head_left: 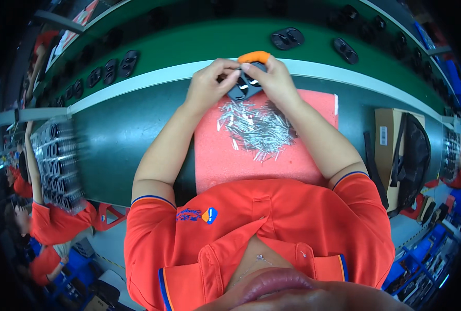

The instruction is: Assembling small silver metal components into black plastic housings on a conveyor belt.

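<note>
Red shirt (303, 207): nearest us, six o'clock. Left hand (211, 83) and right hand (274, 80): twelve o'clock; with both we grip one dark moulded piece (244, 92). Orange finger cover (255, 56): on the right. Slim silvery pins (259, 129): heaped toward six, on pink foam pad (222, 168). Cardboard box (383, 136): three o'clock.

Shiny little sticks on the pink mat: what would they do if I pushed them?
The shiny sticks would probably scatter, since they lie loose in a jumbled heap. Each looks light, being so thin. Straight and smooth-looking, they may slide across the pink mat.
</note>
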Tool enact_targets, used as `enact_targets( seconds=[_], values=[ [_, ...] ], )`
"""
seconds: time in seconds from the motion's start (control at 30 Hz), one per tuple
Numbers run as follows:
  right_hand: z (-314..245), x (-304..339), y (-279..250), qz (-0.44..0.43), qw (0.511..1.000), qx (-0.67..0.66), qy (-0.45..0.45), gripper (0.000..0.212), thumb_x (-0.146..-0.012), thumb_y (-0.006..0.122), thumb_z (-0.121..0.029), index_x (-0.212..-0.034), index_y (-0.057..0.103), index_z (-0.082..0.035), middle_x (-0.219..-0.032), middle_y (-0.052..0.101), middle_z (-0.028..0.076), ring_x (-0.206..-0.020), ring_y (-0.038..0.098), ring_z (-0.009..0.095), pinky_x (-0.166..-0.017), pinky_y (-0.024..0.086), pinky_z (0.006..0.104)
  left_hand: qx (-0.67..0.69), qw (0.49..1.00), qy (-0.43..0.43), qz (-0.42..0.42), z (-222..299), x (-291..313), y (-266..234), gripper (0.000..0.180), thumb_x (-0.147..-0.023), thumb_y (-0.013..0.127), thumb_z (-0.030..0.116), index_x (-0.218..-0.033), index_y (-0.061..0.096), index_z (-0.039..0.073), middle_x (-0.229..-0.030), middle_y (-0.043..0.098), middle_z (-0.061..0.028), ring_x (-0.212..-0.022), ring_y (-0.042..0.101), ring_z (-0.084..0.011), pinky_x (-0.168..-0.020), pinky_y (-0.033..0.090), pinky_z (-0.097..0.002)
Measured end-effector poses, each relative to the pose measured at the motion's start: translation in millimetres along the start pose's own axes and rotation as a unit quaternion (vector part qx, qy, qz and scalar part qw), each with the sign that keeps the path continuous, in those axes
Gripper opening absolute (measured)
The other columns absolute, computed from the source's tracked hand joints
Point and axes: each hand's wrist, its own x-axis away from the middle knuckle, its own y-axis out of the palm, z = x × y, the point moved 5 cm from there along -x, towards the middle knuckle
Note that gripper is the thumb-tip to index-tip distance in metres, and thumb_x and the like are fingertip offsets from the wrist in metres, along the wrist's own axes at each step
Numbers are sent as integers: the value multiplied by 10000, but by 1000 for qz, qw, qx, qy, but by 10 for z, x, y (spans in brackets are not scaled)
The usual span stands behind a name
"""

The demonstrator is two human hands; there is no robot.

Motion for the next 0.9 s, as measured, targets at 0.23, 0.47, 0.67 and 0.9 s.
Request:
enact_targets(
  seconds=[0.23, 0.47, 0.67, 0.9],
  values=[
    [-105, 4, -91, -14, 997, -63, 33, 370, -919, 590, -124, -1267, 528, -13, -1092, 638, 67, -1006, 590, 120, -890, 448, 251, 8, 999, 11, -47, -11, 9, 13, 343, -860, 625, 58, -1201, 591, 69, -868, 650, -55, -718, 603, -103, -677, 498, -235],
    [29, -193, -432, 76, 993, 90, 6, 426, -917, 594, -164, -1312, 505, -32, -1087, 643, 62, -813, 617, 102, -669, 489, 218, -61, 997, -44, -25, -275, -214, -383, 492, -828, 681, 246, -1261, 548, 54, -1139, 618, -148, -988, 611, -272, -854, 495, -365],
    [-79, -163, -308, 16, 954, 286, -89, 551, -856, 668, -191, -1347, 463, -45, -1016, 587, 86, -674, 524, 98, -666, 456, 245, -430, 851, -138, 268, -1056, -66, -1794, 504, -792, 686, 304, -1211, 582, 44, -1113, 605, -197, -1032, 577, -363, -878, 471, -446],
    [-83, 121, 38, -266, 893, 344, -114, 383, -800, 701, -119, -1168, 612, -54, -1044, 534, 94, -846, 558, 183, -761, 460, 278, -541, 789, -178, 230, -1372, -23, -1793, 280, -813, 667, 394, -982, 721, 177, -999, 649, -111, -952, 605, -329, -835, 484, -437]
  ],
)
